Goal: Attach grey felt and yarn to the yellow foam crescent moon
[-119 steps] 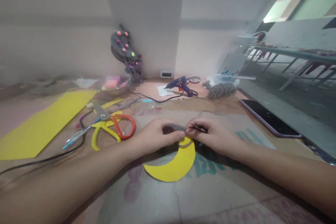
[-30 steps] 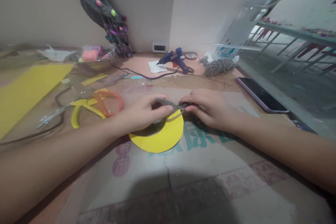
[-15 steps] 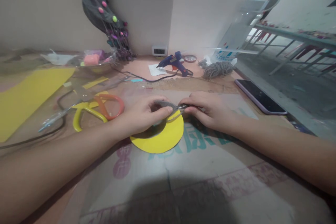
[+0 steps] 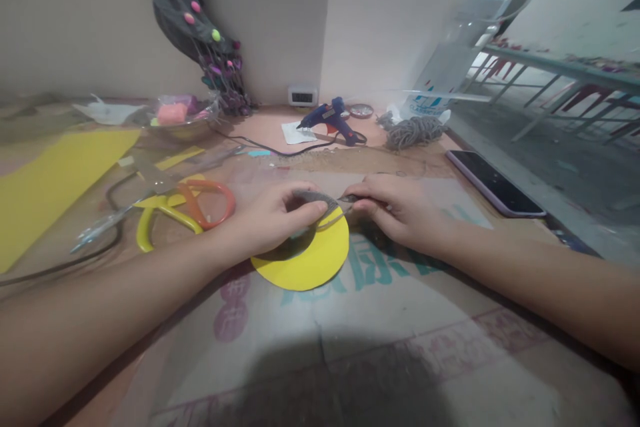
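My left hand (image 4: pixel 295 213) pinches a yellow crescent-shaped piece of card (image 4: pixel 315 260) near its upper tip, thumb on top. Grey yarn (image 4: pixel 325 199) covers that upper part, wound closely round the card, and a loose loop lies over the yellow below it. To the right, my right hand (image 4: pixel 383 207) is closed on the grey yarn between thumb and forefinger, close to the card's edge. The yarn's far end is hidden in the right hand. The card's lower part is bare yellow and lies just over the cardboard (image 4: pixel 400 320).
Scissors with orange and yellow handles (image 4: pixel 207 203) lie left of my forearm. Behind are a glue gun (image 4: pixel 330 120), a grey yarn skein (image 4: pixel 415 132), and a small digital clock (image 4: pixel 303 96). A phone (image 4: pixel 495 183) rests at right. A grey decorated crescent (image 4: pixel 175 7) hangs at back left.
Both hands stay almost in place. The yarn between the right fingers and the card has shifted slightly, and the whole view has moved a little.
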Available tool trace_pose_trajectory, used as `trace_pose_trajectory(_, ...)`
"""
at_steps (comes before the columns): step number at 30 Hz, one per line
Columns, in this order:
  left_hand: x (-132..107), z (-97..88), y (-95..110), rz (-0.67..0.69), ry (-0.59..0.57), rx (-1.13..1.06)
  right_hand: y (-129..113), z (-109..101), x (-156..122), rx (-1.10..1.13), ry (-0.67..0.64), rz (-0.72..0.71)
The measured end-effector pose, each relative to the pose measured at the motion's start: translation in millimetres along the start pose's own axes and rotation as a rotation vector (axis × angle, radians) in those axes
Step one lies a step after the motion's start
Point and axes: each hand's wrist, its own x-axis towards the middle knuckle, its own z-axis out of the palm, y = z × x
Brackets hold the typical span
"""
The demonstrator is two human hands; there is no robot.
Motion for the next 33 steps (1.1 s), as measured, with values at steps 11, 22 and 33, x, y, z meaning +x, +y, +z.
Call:
trace_pose_trajectory(11,0.9,1.3,0.6,0.026,0.021,0.047,-15.2,-2.8,1.1,0.089,-0.064,0.174)
trace_pose_trajectory(22,-0.6,0.8,3.3,-0.001,0.000,0.047,-24.2,6.7,0.3,0.305,-0.129,0.265)
trace_pose_trajectory(33,1.2,0.8,-4.4,-0.010,0.010,-0.109,-22.6,7.1,3.7,0.421,-0.122,0.399)
